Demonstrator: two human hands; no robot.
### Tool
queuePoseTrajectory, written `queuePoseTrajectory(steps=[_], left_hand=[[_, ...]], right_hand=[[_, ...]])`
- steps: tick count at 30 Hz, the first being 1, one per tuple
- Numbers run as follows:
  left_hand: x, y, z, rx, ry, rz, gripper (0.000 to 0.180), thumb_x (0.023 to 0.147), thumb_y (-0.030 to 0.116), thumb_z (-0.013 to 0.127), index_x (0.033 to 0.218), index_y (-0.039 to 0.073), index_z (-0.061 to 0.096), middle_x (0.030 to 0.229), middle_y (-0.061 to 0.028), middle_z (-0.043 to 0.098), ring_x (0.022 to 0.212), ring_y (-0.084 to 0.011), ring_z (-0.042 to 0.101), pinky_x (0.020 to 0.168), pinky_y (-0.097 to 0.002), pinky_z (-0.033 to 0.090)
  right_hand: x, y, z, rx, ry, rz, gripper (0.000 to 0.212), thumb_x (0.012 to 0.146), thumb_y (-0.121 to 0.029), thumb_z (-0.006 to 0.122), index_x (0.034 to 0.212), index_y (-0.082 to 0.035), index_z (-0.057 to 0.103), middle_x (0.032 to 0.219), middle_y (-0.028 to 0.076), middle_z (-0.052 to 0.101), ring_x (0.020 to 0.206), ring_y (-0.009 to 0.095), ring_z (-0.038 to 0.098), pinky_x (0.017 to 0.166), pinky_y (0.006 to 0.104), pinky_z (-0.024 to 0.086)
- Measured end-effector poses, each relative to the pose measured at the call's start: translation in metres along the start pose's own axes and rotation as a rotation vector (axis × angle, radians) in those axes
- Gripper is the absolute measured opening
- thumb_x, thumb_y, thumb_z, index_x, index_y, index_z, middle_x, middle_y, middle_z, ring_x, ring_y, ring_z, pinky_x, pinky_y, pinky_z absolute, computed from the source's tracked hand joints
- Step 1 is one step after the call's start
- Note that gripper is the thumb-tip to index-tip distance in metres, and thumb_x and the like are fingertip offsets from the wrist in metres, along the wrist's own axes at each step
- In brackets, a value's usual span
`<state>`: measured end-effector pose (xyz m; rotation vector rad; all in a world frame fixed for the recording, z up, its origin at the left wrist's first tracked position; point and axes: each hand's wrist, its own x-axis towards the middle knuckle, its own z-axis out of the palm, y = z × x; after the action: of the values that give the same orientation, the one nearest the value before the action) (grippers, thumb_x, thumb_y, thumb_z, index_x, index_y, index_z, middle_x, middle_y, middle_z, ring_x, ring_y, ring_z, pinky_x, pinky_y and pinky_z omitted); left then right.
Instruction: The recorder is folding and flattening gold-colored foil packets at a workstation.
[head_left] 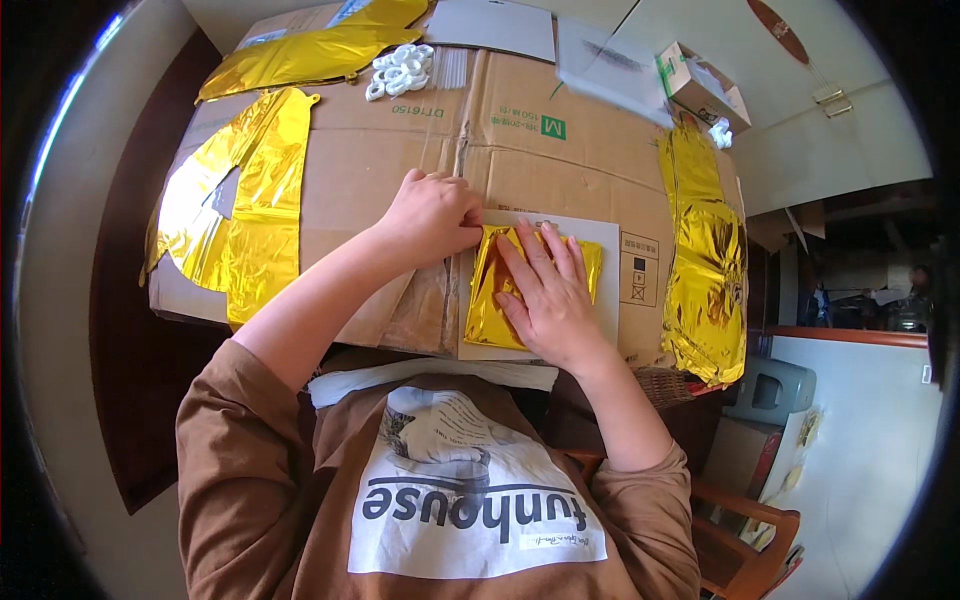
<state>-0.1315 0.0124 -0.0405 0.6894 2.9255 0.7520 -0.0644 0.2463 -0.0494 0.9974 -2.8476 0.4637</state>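
A gold foil balloon (484, 318), folded into a flat rectangle, lies on a white card (612, 330) near the front edge of a cardboard surface. My right hand (550, 300) rests flat on the foil with its fingers spread. At the far left corner of the folded foil, my left hand (436, 215) is closed, knuckles up. Its fingertips are curled under and hidden, so I cannot make out what is pinched there.
Flat gold foil balloons lie at the left (268, 190), the far left (300, 62) and the right (708, 270) of the cardboard (390, 150). White rings (402, 72) sit beside clear straws (452, 70). A small open box (700, 85) stands far right; a wooden chair (750, 540) is below right.
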Motion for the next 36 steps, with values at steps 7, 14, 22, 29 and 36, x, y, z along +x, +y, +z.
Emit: queuePoseTrajectory(steps=[7, 14, 22, 29, 36], left_hand=[[-0.006, 0.001, -0.002, -0.030, 0.079, 0.058, 0.015, 0.080, 0.023, 0.073, 0.087, 0.011, 0.068, 0.089, -0.0041, 0.067, 0.092, -0.0264, 0.064, 0.086, -0.0417, 0.042], [-0.005, -0.013, -0.009, -0.098, 0.084, 0.298, 0.014, 0.085, 0.018, 0.074, 0.097, 0.011, 0.071, 0.092, -0.0039, 0.067, 0.094, -0.0250, 0.064, 0.088, -0.0401, 0.043], [-0.004, -0.015, -0.008, 0.083, 0.148, 0.411, 0.014, 0.085, 0.017, 0.074, 0.097, 0.011, 0.071, 0.091, -0.0028, 0.065, 0.092, -0.0232, 0.063, 0.089, -0.0378, 0.043], [-0.004, -0.014, -0.013, 0.389, 0.305, 0.828, 0.022, 0.077, 0.021, 0.066, 0.094, 0.007, 0.068, 0.088, -0.0017, 0.060, 0.085, -0.0185, 0.061, 0.088, -0.0368, 0.047], [0.006, -0.018, -0.014, 0.428, 0.308, 0.989, 0.022, 0.074, 0.022, 0.067, 0.090, 0.007, 0.067, 0.085, -0.0013, 0.058, 0.082, -0.0179, 0.060, 0.089, -0.0368, 0.047]], right_hand=[[0.000, -0.003, 0.001, -0.048, -0.040, 0.001, 0.062, 0.098, -0.031, 0.059, 0.156, -0.017, 0.041, 0.165, 0.014, 0.030, 0.147, 0.044, 0.030, 0.121, 0.0604, 0.020], [0.000, -0.003, 0.003, -0.064, -0.046, 0.000, 0.062, 0.099, -0.031, 0.058, 0.156, -0.018, 0.040, 0.165, 0.014, 0.029, 0.148, 0.044, 0.029, 0.121, 0.0611, 0.019], [0.000, -0.004, 0.002, -0.061, -0.048, 0.003, 0.061, 0.099, -0.032, 0.057, 0.156, -0.018, 0.040, 0.165, 0.014, 0.029, 0.148, 0.044, 0.028, 0.121, 0.0613, 0.018], [-0.001, -0.003, 0.003, -0.048, -0.021, -0.005, 0.062, 0.098, -0.033, 0.058, 0.156, -0.019, 0.042, 0.165, 0.014, 0.031, 0.148, 0.044, 0.029, 0.120, 0.0626, 0.019], [-0.001, -0.002, 0.006, -0.053, -0.018, -0.005, 0.065, 0.096, -0.034, 0.062, 0.156, -0.020, 0.042, 0.165, 0.014, 0.030, 0.149, 0.043, 0.028, 0.120, 0.0642, 0.018]])
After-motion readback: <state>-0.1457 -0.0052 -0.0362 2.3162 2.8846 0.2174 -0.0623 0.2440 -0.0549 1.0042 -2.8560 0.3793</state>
